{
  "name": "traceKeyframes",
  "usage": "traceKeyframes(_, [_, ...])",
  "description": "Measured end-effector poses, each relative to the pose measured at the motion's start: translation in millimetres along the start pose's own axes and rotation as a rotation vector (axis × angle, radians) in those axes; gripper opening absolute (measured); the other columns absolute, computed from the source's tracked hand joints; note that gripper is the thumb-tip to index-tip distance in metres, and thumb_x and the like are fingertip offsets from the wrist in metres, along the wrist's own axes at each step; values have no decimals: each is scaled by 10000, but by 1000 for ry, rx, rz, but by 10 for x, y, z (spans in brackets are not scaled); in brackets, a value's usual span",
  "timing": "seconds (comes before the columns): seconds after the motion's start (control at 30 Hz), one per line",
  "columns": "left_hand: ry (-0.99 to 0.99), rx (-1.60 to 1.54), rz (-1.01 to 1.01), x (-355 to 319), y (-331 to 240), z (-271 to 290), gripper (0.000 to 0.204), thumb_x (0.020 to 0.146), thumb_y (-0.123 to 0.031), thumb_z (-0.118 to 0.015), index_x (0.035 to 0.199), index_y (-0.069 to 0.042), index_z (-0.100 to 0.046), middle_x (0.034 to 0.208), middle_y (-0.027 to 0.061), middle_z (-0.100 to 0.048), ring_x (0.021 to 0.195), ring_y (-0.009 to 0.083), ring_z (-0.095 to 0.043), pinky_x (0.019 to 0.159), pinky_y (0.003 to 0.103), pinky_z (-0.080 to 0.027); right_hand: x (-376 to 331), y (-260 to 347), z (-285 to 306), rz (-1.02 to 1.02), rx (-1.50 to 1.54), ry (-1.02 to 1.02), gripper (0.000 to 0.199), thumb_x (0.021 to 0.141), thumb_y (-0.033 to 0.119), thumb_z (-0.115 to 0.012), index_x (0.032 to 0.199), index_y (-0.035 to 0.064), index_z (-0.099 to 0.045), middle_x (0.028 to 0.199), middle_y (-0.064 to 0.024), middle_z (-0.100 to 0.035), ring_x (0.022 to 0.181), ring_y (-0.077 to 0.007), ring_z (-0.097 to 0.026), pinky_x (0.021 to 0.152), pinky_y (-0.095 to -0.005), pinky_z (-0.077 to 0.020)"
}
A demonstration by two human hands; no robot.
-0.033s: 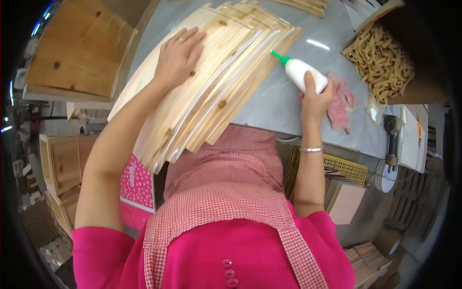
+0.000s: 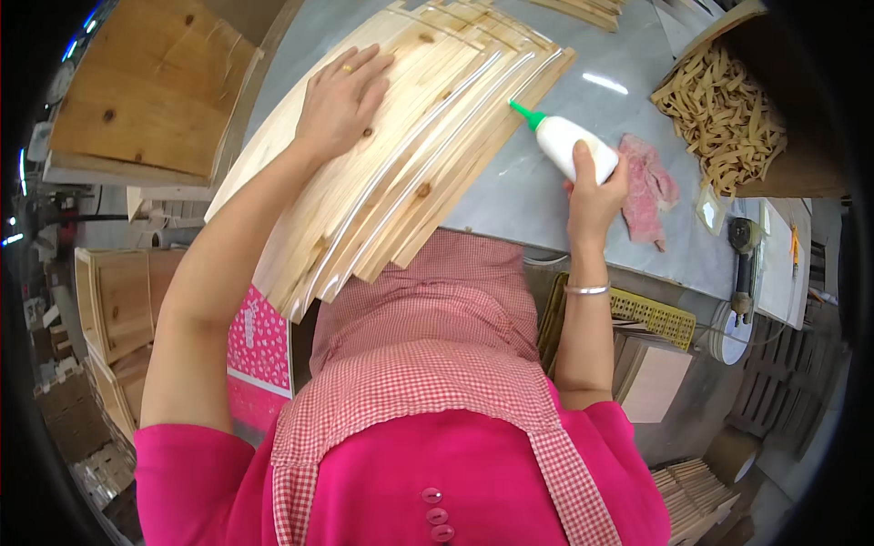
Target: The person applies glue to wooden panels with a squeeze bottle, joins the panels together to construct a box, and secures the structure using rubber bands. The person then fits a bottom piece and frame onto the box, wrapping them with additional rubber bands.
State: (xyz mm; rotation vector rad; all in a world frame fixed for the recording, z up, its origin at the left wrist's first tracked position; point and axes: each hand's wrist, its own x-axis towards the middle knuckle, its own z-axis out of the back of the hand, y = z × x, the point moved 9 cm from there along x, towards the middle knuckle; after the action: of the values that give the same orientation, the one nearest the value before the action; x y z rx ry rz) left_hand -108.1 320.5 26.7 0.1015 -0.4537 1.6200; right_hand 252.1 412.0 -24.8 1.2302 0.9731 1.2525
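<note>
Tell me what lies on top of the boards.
On the boards: the left hand, palm down, and shiny lines along their right sides. The wood under that hand is covered, as are the lower boards' overlapped parts.

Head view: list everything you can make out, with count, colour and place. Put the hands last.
Boards: several, pale wood, overlapping on the table
Bottle: one, white with green nozzle, in the right hand
Cloth: one, pink, right of the bottle
Table: one, grey, under the boards
Strips: many, tan, in the box
Box: one, brown, upper right
Tool: one, mostly black, table's right side
Basket: yellow, below the table, count unclear
Wooden panel: one, orange-brown, upper left
Apron: one, red-and-white checked, on the person
Bracelet: one, silver, right wrist
Left hand: one, bare, on the boards
Right hand: one, bare, around the bottle
</note>
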Motion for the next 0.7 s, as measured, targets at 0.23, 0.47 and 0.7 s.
traceKeyframes(0.23, [-118, 133, -141, 36, -84, 48, 381, 1017, -322, -539, 1344, -148, -630, 1408, 99, -597, 1313, 285, -533, 1086, 398, -397, -1040, 189, -35, 96, -37, 241, 417, 884, 257, -760, 1114, -29, -560, 964, -119, -623, 765, -155, -595, 602, -294, -507])
traceKeyframes(0.47, [7, -61, 45, -35, -37, 55, 435, 1004, -321, -486, 1349, -75, -586, 1450, 187, -523, 1371, 387, -436, 1142, 466, -337, -1929, 344, -196, 141, -4, 555, 424, 845, 224, -785, 1131, -3, -569, 919, -131, -665, 798, -195, -645, 692, -330, -524])
traceKeyframes(0.7, [6, -80, 40, -11, -12, 15, 436, 1001, -324, -494, 1341, -71, -593, 1451, 187, -522, 1370, 385, -439, 1141, 464, -341, -1931, 411, -204, 161, 7, 494, 427, 846, 219, -783, 1140, -3, -568, 919, -130, -667, 796, -198, -648, 687, -331, -525])
